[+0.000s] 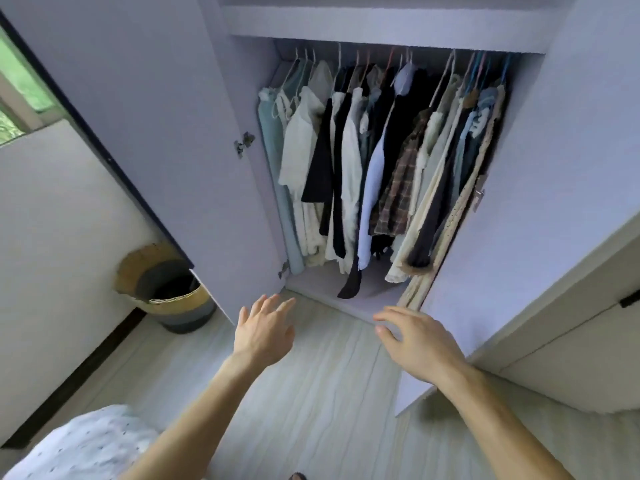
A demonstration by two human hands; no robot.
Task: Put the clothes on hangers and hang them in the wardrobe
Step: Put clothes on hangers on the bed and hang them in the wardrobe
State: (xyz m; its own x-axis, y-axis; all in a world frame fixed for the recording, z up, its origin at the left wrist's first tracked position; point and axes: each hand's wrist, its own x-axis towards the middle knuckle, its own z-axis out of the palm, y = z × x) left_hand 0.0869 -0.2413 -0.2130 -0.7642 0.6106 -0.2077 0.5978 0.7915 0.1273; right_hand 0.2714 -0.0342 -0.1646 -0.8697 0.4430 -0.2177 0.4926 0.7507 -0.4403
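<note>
Matt lilac wardrobe door (145, 109), cloth clothes (374, 161), woven basket (173, 296) — perhaps straw, pale wood-grain floor (329, 375)

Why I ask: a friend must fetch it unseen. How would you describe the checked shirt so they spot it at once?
Face the open wardrobe and look along the row of hanging clothes to just right of the middle. The checked shirt hangs there between a pale blue garment on its left and a cream garment on its right. It is the only brown plaid piece.
</note>
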